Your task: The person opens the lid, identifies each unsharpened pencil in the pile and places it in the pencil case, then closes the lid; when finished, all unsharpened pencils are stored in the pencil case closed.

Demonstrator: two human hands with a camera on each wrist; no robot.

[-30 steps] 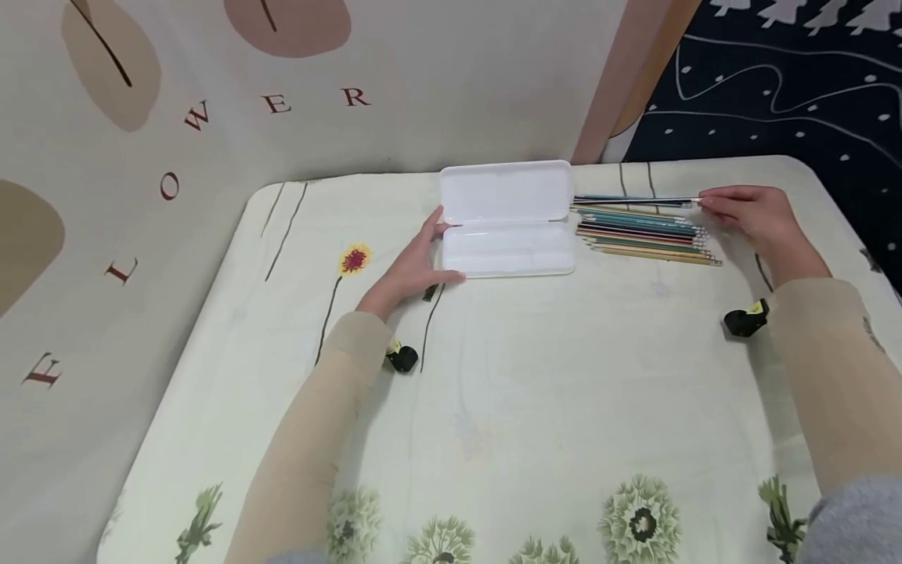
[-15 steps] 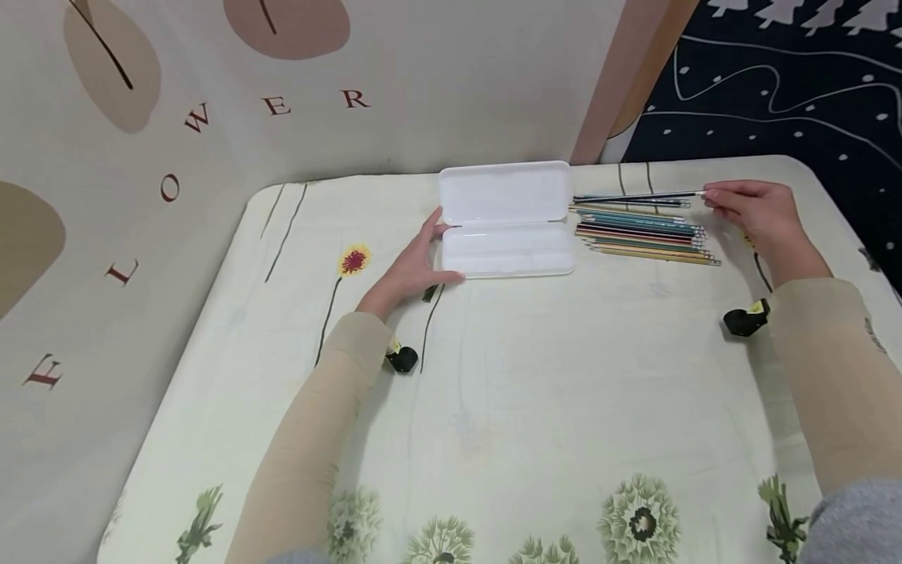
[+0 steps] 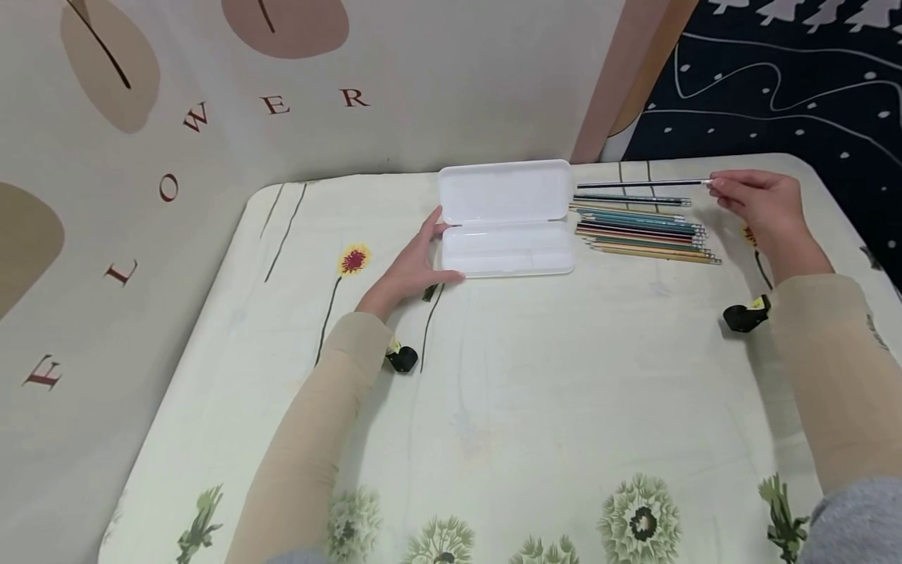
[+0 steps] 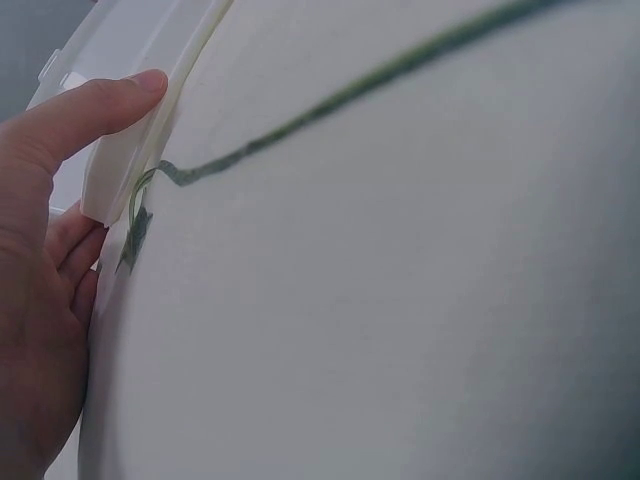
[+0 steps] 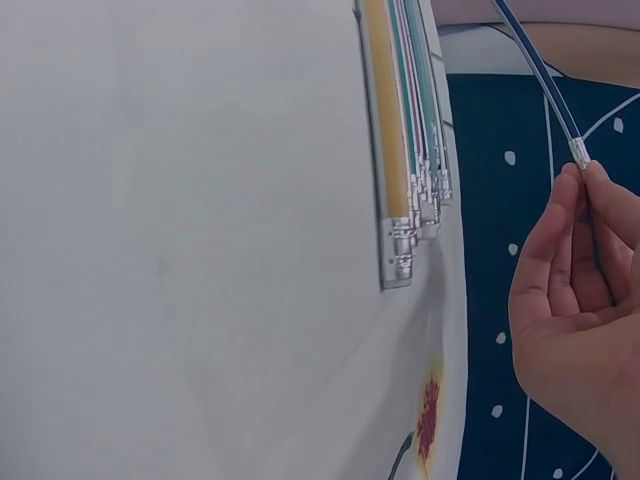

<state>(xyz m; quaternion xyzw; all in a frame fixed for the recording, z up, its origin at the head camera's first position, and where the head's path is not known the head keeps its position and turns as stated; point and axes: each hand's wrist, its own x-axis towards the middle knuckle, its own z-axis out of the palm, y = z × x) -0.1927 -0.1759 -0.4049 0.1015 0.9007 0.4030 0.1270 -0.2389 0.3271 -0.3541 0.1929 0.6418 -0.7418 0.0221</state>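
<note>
A white plastic pencil case lies open, its lid folded back toward the wall; no pencil shows in either half. My left hand holds the case's left end, thumb on the front edge and fingers around the side; the left wrist view has that thumb over the rim. My right hand pinches a dark blue pencil by its silver-ferruled end, between thumb and fingertips. The pencil points left, held above the others in the right wrist view, where it is raised before the dark cloth.
Several pencils, teal, dark, red and yellow, lie side by side right of the case, points toward it. A flower-printed cloth covers the table. Behind stand a pale wall hanging and a dark patterned one.
My right hand has lifted the dark blue pencil away from the row, moving it slightly back and to the right. My left hand and the case have stayed put.
</note>
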